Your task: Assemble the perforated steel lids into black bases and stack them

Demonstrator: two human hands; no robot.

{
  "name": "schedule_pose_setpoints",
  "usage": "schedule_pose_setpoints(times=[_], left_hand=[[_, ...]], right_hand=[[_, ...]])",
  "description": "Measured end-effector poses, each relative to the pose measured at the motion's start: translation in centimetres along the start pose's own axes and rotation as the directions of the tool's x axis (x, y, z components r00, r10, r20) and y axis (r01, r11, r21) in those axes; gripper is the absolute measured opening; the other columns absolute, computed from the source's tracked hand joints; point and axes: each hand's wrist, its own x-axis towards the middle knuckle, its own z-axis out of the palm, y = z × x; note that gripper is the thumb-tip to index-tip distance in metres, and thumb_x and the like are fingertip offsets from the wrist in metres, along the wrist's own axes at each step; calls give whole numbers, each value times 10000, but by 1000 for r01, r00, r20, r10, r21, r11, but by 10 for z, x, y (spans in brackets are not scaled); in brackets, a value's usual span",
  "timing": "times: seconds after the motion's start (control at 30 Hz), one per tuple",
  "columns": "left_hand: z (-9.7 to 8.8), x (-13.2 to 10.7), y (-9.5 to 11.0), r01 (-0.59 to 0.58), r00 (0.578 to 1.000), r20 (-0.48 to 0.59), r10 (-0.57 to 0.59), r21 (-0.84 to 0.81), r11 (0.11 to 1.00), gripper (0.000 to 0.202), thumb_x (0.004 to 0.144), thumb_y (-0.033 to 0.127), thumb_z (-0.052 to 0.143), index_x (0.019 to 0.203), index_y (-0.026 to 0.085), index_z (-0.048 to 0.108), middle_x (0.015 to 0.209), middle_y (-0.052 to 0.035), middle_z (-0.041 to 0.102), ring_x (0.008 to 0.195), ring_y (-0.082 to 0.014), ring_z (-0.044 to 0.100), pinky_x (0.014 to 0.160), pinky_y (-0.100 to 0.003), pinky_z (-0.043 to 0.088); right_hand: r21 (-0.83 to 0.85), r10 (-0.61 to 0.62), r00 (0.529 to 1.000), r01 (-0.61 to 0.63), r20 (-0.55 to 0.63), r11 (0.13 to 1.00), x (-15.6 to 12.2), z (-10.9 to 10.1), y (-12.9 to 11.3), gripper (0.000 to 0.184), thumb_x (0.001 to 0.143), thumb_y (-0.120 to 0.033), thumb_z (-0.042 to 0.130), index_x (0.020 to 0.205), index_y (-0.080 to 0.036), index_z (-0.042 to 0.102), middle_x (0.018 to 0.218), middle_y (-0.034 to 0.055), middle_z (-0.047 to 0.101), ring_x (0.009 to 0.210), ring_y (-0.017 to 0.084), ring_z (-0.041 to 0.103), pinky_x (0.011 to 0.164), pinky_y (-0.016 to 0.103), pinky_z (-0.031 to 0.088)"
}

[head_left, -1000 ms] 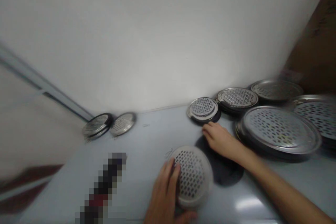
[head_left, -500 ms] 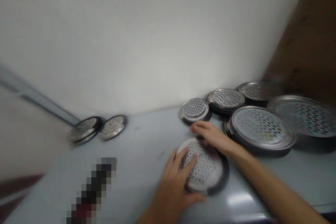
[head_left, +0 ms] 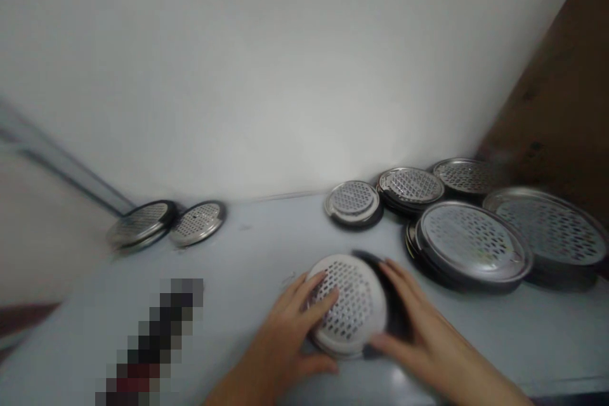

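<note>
A round perforated metal plate [head_left: 354, 311] with a dark ring showing along its right side lies between my two hands on the grey table [head_left: 252, 285]. My left hand [head_left: 290, 323] rests its fingers over the plate's left face, with the thumb at the near edge. On the other side, my right hand [head_left: 419, 317] is curved round the dark rim [head_left: 397, 307], its fingers at the far edge and its thumb at the near one. Whether plate and dark ring are one piece, I cannot tell. Just beyond stands a small perforated disc [head_left: 353, 200] with a dark edge.
Stacked larger perforated discs [head_left: 469, 241] stand at the right, with another wide disc [head_left: 552, 228] beside them. More discs [head_left: 412, 186] line the white wall [head_left: 285, 76]. Two smaller ones [head_left: 197, 223] sit at the far left. A pixelated patch [head_left: 157, 336] covers something dark.
My right hand has come back from the plate's far side to grip its right rim. The plate has shifted slightly left, and my left hand moved with it.
</note>
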Motion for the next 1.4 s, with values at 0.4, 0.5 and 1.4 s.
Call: schedule_pose_setpoints(times=[0.4, 0.5, 1.4], left_hand=[[8, 2, -12, -2, 1000, -30, 0, -57, 998, 1293, 513, 815, 742, 1592, 275, 276, 1571, -217, 410, 1389, -445, 460, 1110, -645, 397], [13, -1, -11, 5, 999, -49, -9, -79, 997, 1270, 519, 801, 755, 1585, 285, 297, 1571, -212, 411, 1387, -438, 466, 1107, -630, 412], [-53, 32, -30, 386, 923, -14, -386, -7, 923, 117, 930, 133, 455, 902, 176, 560, 948, -97, 674, 885, -239, 612, 818, -350, 440]], right_hand=[[20, -41, 999, 42, -30, 999, -18, 15, 4, 1185, 602, -398, 929, 1583, -245, 283, 1571, 147, 432, 1438, 355, 422, 1191, 529, 355], [-7, -32, 998, 31, -47, 999, -19, 17, 4, 1175, 595, -383, 926, 1578, -232, 300, 1541, 162, 469, 1407, 368, 462, 1163, 537, 394], [-404, -448, 891, 382, -77, 831, -5, 34, 23, 1090, 645, -588, 877, 1540, -235, 363, 1583, 208, 382, 1412, 450, 424, 1065, 584, 495]])
